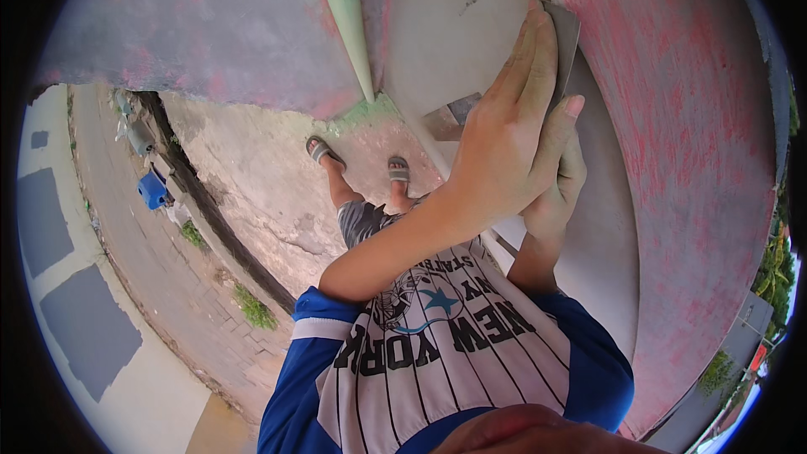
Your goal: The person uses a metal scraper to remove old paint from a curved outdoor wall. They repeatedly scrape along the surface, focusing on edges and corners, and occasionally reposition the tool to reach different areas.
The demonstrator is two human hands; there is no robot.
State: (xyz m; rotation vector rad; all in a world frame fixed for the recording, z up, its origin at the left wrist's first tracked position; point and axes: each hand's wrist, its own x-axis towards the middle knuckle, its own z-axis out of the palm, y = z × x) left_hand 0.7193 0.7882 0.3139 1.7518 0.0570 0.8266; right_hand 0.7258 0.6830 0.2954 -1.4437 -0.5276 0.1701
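My left hand (pixel 504 132) lies along a dark grey flat plate (pixel 566 44), which may be a smoothing or sanding tool. Its fingers are stretched over one face, with the thumb near the plate's lower end. Below it, my right hand (pixel 551 205) has curled fingers and is partly covered by the left. Whether it grips the plate's hidden end, I cannot tell. The plate's top touches the border between a pale grey wall surface (pixel 454 31) and a wall band streaked with red and grey (pixel 668 107).
A pale green pipe or post (pixel 343 19) comes down to the floor by a grey-pink wall (pixel 208 25). My sandalled feet (pixel 398 170) stand on worn concrete (pixel 252 157). To the left are a gutter (pixel 208 195), a blue container (pixel 152 190) and a paved lane (pixel 164 252).
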